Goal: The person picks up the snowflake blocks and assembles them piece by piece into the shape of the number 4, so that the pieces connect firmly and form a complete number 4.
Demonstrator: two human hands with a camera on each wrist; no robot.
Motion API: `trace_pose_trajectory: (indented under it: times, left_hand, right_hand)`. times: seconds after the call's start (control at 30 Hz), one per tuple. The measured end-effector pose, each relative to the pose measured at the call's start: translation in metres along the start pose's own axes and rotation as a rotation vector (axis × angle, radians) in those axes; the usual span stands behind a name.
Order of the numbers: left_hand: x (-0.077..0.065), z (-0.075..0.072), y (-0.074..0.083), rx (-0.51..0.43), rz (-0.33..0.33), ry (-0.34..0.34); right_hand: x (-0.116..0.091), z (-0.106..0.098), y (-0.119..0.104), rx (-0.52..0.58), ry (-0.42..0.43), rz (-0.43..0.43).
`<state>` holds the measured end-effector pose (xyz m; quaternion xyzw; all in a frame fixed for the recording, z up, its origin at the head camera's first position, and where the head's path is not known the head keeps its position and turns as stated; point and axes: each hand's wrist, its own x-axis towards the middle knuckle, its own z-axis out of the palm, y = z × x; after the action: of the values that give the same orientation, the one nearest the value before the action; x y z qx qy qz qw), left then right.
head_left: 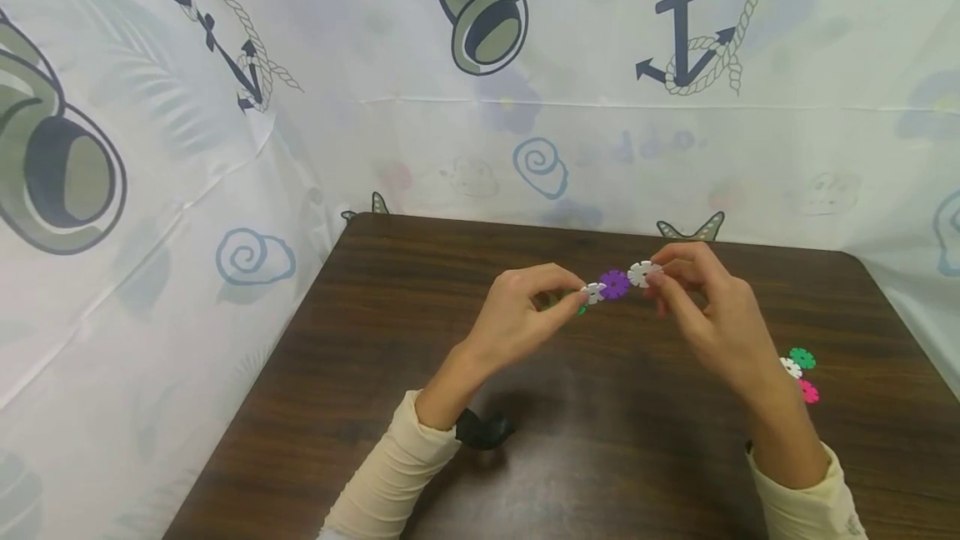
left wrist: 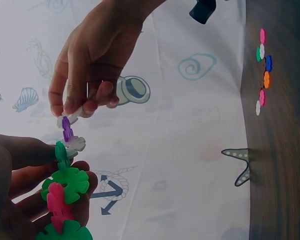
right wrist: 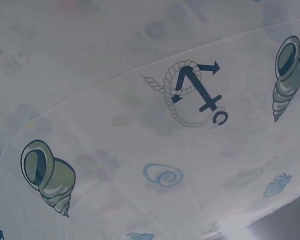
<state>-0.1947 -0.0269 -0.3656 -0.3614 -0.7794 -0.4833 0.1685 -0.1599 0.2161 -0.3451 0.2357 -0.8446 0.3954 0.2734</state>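
Note:
A chain of interlocking notched plastic discs stretches between both hands above the table. My left hand (head_left: 517,307) pinches it near a white disc (head_left: 595,293). Beyond that comes a purple disc (head_left: 615,284), then a white end disc (head_left: 642,274), which my right hand (head_left: 712,319) pinches between thumb and fingers. In the left wrist view, the rest of the chain runs along the left palm: a green disc (left wrist: 69,184), a pink disc (left wrist: 57,202) and another green one (left wrist: 65,232). The right wrist view catches only a sliver of a hand at its edge.
On the dark wooden table (head_left: 360,340), a green disc (head_left: 802,357), a white disc (head_left: 789,367) and a pink disc (head_left: 807,391) lie beside the right forearm. The left wrist view adds a blue disc (left wrist: 268,63) and an orange disc (left wrist: 267,80). A printed cloth (head_left: 420,157) hangs behind.

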Motion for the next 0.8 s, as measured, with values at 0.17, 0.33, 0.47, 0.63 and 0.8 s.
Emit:
trace_pose_trajectory:
  times: [0.17,0.33,0.47,0.63,0.8]
  left_hand:
    - [0.000,-0.001,0.001,-0.005,-0.001,-0.005]
    - [0.001,-0.001,-0.002,0.011,0.054,0.014]
    - [0.002,-0.006,-0.004,0.040,0.101,0.034]
    - [0.002,-0.013,-0.003,0.086,0.102,0.012]
    - [0.002,-0.018,-0.003,0.192,0.071,-0.046]
  right_hand:
    - [0.000,0.004,0.002,-0.014,-0.014,-0.046]
    - [0.001,0.011,0.001,-0.015,-0.001,-0.061]
    - [0.003,0.017,-0.001,0.014,0.001,-0.090]
    - [0.004,0.019,0.000,0.023,-0.034,-0.063]
    - [0.003,0.016,0.002,-0.114,-0.054,-0.099]
